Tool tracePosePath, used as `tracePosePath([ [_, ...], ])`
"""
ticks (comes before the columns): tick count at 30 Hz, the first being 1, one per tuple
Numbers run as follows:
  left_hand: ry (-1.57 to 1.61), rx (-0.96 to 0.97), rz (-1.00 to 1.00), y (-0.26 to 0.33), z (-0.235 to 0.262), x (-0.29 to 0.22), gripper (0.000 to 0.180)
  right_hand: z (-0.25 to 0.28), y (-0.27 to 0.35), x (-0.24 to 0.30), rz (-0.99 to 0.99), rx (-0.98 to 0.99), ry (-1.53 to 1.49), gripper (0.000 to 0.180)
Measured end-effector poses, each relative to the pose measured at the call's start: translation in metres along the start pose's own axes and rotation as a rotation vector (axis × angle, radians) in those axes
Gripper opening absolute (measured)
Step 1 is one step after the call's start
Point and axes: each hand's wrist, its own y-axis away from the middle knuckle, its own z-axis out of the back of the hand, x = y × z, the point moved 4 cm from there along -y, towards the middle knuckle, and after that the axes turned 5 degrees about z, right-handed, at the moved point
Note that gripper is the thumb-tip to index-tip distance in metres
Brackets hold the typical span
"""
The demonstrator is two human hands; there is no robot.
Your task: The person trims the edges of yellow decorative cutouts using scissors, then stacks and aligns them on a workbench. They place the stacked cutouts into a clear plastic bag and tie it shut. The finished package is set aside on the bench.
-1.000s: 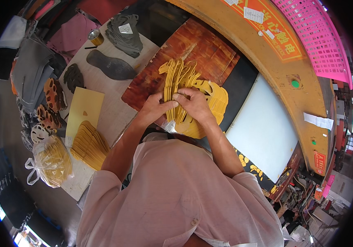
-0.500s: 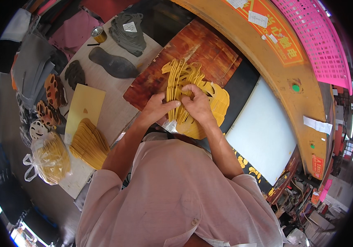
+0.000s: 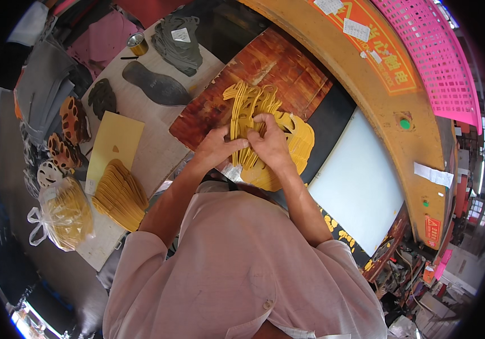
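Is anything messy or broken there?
A bit messy: small yellow scraps lie scattered beside the white board, not stacked. The reddish-brown board looks scuffed and streaked. The yellow cutouts held between left hand and right hand splay unevenly at the top.

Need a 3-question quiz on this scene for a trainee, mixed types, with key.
1. Open: What are the left hand and right hand both handling?

2. True or false: The clear plastic bag lies to the left of the fanned yellow stack.

3. Fill in the colour: The perforated basket at the upper right is ____.

Key
1. A bunch of yellow cut pieces.
2. True.
3. Pink.
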Motion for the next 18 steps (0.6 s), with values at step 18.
tracePosePath([
  [18,-0.209,-0.045,0.032,-0.016,-0.001,0.030,0.060,-0.007,-0.001,0.001,0.092,0.026,0.108,0.051],
])
